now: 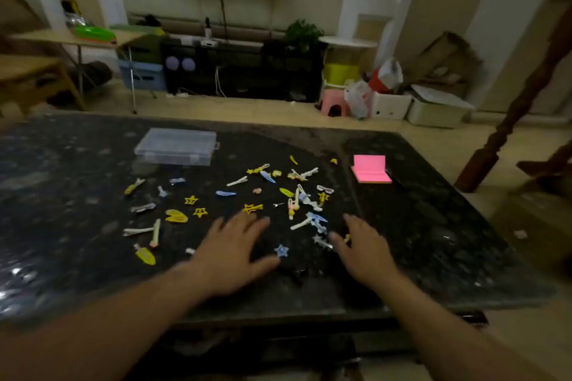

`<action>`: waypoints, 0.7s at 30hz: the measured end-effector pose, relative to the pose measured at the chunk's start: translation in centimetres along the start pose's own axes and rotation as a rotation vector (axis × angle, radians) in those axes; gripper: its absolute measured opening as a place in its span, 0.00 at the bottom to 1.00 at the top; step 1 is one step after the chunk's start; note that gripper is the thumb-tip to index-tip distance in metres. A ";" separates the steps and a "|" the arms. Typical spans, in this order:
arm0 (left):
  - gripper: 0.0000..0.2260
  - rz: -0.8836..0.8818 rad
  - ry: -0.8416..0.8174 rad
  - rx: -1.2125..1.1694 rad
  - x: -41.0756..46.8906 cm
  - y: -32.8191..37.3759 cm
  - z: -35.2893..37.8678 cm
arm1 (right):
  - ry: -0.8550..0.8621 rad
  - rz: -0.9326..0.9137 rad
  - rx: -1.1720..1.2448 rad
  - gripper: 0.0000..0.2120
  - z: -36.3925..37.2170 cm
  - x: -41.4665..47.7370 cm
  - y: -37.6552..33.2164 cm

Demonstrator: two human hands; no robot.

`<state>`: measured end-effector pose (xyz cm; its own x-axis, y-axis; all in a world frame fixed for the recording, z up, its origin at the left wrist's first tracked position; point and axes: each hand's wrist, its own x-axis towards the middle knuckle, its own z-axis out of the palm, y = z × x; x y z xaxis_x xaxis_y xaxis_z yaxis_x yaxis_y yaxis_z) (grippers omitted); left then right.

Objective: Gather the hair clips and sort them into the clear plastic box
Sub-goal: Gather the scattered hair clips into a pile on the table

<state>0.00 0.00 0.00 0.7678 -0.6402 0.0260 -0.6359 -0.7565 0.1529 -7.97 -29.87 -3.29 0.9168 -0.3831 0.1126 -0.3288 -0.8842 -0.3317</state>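
Item 1. Left hand (230, 252): palm down, fingers spread and straight, holding nothing. Blur hides whether it touches the stone table (77, 195).

Item 2. Right hand (363, 249): likewise flat and splayed, nothing held.

Item 3. Blue star clip (282, 250): between the two thumbs, just beside the left thumb tip. A pale spiky clip (322, 241) lies at the right thumb tip.

Item 4. Yellow star clip (252, 208): just past the left fingertips. A tangle of white and blue clips (312, 221) sits between the two sets of fingertips.

Item 5. Remaining hair clips (226, 193): scattered beyond and to the left of the left fingers, none in the box. Judged light, rigid, thin and low-lying, likely to skid on polished stone. Pinch each across its narrow body, or sweep several together with flat fingers first. Decorated tips look the frailest part.

Item 6. Pink sticky-note pad (370, 171): well beyond the right fingertips.

Item 7. Clear plastic box (176, 147): farthest, well beyond the left fingertips. The lid appears closed, latches facing the person.
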 end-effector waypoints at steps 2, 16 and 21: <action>0.44 0.093 -0.028 0.031 0.3 2.2 2.0 | 0.011 0.034 -0.068 0.36 1.2 -0.5 0.2; 0.41 -0.060 0.211 -0.097 18.3 -0.2 1.6 | 0.174 0.017 0.383 0.26 2.4 20.4 -2.5; 0.34 -0.144 0.151 -0.176 28.9 -3.3 1.3 | 0.018 0.135 0.229 0.32 3.0 27.7 -1.6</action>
<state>24.21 -16.19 -1.02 0.8606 -0.4906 0.1366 -0.5063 -0.7949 0.3343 18.66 -38.30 -2.42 0.8633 -0.4998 0.0695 -0.3856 -0.7423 -0.5480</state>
